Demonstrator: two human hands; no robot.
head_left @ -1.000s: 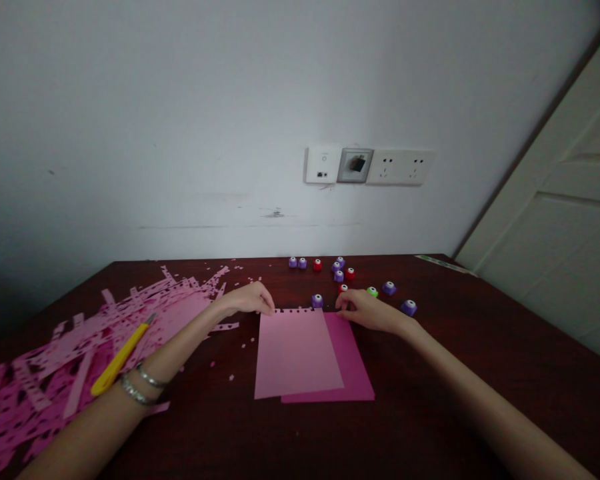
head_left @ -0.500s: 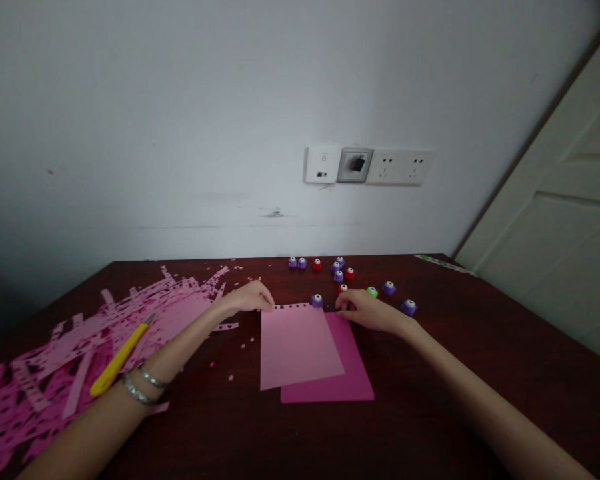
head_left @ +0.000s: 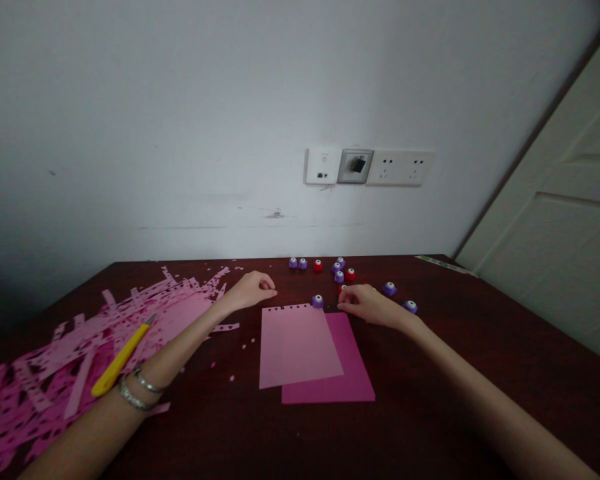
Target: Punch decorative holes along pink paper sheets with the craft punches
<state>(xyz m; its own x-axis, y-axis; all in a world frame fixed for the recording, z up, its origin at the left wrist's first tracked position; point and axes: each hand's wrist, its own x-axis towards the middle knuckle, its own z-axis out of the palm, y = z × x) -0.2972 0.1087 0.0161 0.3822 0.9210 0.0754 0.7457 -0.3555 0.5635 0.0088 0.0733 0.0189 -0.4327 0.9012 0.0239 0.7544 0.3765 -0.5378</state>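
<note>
A light pink paper sheet (head_left: 300, 347) with a row of punched holes along its far edge lies partly over a darker pink sheet (head_left: 357, 373). A purple craft punch (head_left: 318, 302) sits at the light sheet's far right corner. My left hand (head_left: 251, 289) hovers beyond the far left corner, apart from the paper, with fingers curled together and nothing visible in them. Beside the dark sheet's far edge, my right hand (head_left: 365, 304) is pinched closed, close to a red punch (head_left: 343, 290) that it partly covers. Whatever its fingertips hold, if anything, is too small to make out.
Pink paper strips and offcuts (head_left: 45, 373) heap up at the left, with a yellow-handled cutter (head_left: 120, 360) on them. Several purple and red punches (head_left: 339, 276) stand towards the wall. Tiny paper cutouts (head_left: 232, 378) are scattered on the dark wooden table (head_left: 220, 433).
My left hand has let go of the light sheet's far left corner and lifted away from it. My right hand has shifted slightly and now hides the green punch.
</note>
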